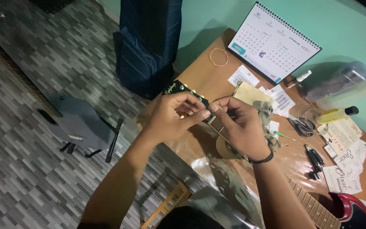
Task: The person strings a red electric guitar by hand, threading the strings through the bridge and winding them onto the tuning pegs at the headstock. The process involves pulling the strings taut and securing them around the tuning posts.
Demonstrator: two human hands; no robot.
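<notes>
A dark guitar headstock (178, 88) with tuning pegs juts over the left edge of a brown table (200, 72). My left hand (172, 116) pinches at the pegs on the headstock. My right hand (242, 125) meets it from the right, fingertips closed on a thin guitar string beside the headstock. The guitar's neck (308, 203) runs down right, partly hidden under my right forearm, to a dark red body (354, 212) at the lower right corner.
On the table lie a desk calendar (274, 42), a coiled string (219, 56), paper packets (344, 163), a yellow bottle (335, 114), black cutters (314, 159) and a cloth (265, 112). A blue gig bag (147, 46) and a dark guitar body on a stand (75, 123) stand on the tiled floor.
</notes>
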